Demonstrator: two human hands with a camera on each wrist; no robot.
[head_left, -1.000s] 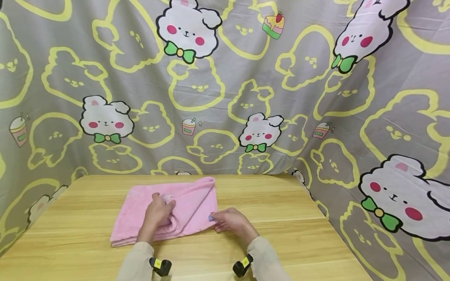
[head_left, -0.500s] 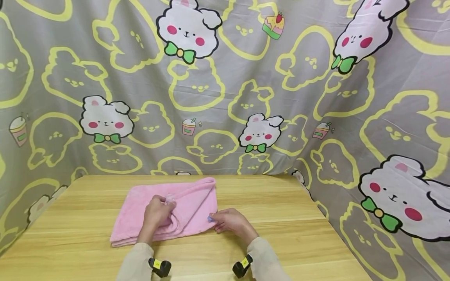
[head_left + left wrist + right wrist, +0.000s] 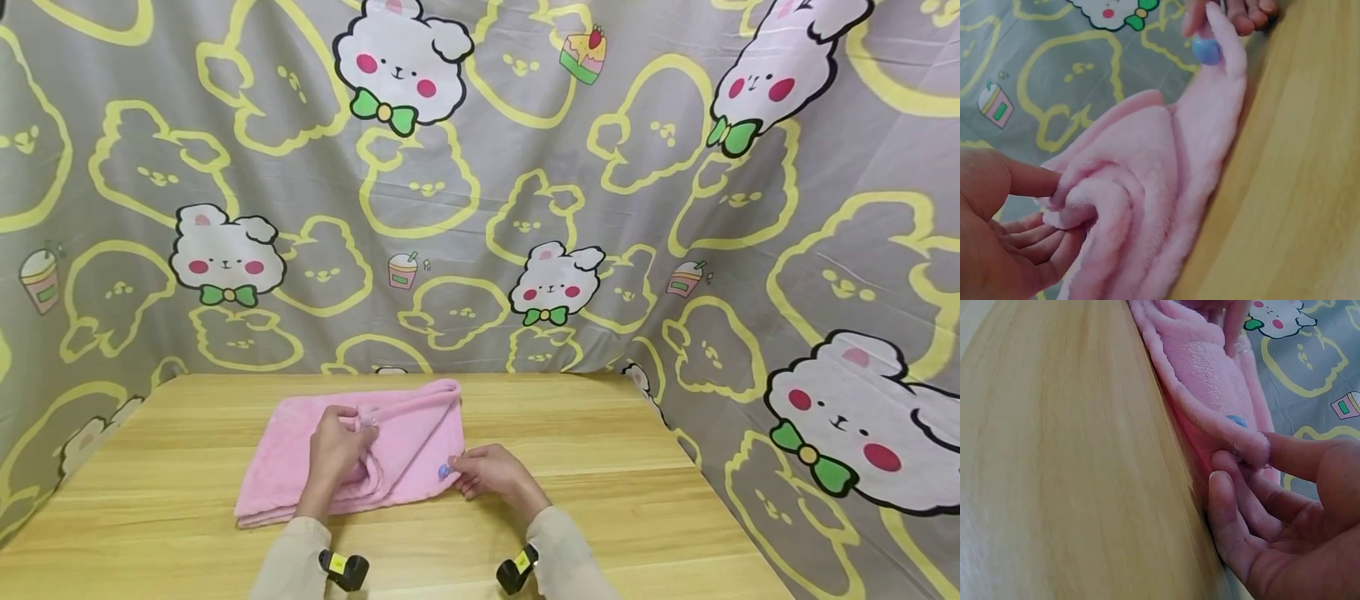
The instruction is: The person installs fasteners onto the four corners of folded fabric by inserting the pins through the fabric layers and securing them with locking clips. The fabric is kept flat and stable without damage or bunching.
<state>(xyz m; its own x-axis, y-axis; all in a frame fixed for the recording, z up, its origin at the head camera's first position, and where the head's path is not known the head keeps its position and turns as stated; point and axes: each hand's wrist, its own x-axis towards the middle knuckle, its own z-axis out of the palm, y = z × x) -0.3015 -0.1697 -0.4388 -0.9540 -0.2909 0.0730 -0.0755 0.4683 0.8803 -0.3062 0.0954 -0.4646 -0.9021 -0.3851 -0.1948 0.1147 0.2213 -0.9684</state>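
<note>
A pink plush cloth [image 3: 281, 458] lies folded in layers on the table, its top layer turned back in a diagonal fold on the right. My left hand [image 3: 333, 446] pinches a folded edge of it between thumb and fingers, clearly seen in the left wrist view. Just past those fingers, a small clear piece [image 3: 369, 417] shows on the cloth. At the near right corner my right hand [image 3: 495, 475] pinches the cloth's edge. Beside its fingertips sits a round blue button [image 3: 1206, 51], partly hidden behind the edge in the right wrist view.
The wooden table [image 3: 600, 500] extends around the cloth on every side. A grey curtain [image 3: 465, 208] printed with rabbits and yellow outlines hangs behind the table and along both sides. Small black cameras [image 3: 517, 568] are strapped to both wrists.
The blue button has come further into view as the right fingers shift at the corner. My left hand has moved slightly on the folded edge. The cloth lies nearly as before.
</note>
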